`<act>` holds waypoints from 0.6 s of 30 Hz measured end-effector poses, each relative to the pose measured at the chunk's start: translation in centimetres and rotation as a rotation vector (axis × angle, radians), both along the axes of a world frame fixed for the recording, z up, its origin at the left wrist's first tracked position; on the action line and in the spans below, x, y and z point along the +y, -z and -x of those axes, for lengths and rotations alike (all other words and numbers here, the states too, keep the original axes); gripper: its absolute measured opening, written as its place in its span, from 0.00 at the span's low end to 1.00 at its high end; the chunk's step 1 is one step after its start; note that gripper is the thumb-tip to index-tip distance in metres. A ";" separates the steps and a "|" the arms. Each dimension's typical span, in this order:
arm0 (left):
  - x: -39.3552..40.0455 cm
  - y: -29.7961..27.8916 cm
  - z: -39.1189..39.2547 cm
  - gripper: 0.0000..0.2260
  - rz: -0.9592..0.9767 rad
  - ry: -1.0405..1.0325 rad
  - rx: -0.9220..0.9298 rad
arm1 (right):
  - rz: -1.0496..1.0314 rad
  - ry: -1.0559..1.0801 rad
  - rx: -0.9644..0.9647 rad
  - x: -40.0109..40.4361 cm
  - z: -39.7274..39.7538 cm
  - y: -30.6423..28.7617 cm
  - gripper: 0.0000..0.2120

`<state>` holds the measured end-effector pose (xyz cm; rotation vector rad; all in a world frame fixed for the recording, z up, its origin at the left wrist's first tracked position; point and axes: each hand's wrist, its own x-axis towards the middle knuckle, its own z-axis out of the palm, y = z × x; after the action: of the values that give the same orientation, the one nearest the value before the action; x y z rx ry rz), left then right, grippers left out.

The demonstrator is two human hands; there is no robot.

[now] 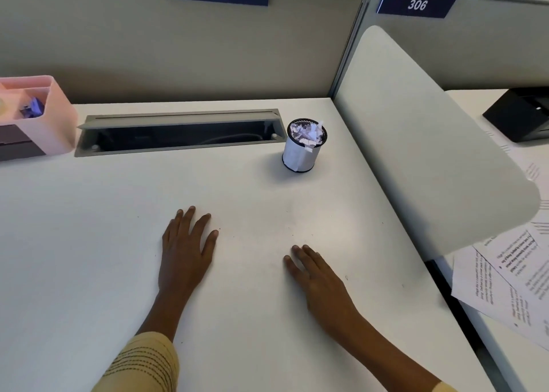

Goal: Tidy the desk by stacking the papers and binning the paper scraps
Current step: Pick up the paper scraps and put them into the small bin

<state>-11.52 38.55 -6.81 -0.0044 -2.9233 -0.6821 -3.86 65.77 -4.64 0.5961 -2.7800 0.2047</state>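
Note:
My left hand [185, 249] lies flat on the white desk [89, 228], fingers spread and straight, holding nothing. My right hand [319, 275] rests flat on the desk to its right, fingers straight and empty. A small black mesh cup [301, 154] lined with white paper stands at the back right of the desk, filled with crumpled paper scraps [307, 132]. Printed papers [505, 278] lie on the neighbouring desk at the far right, overlapping loosely, partly hidden behind the divider.
A pink desk organiser [44, 115] stands at the back left. An open cable tray [181, 134] runs along the back of the desk. A rounded grey divider [430, 142] separates the desks. A black device [523, 115] sits on the right desk.

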 end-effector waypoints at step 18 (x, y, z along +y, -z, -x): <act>0.2 -0.2 0.0 0.23 0.001 -0.002 -0.002 | 0.684 0.521 -0.609 5.6 3.9 -6.1 0.10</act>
<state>-11.48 38.72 -6.60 -0.0002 -2.9248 -0.6809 -7.72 71.40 1.45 -0.4247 -2.9754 1.3176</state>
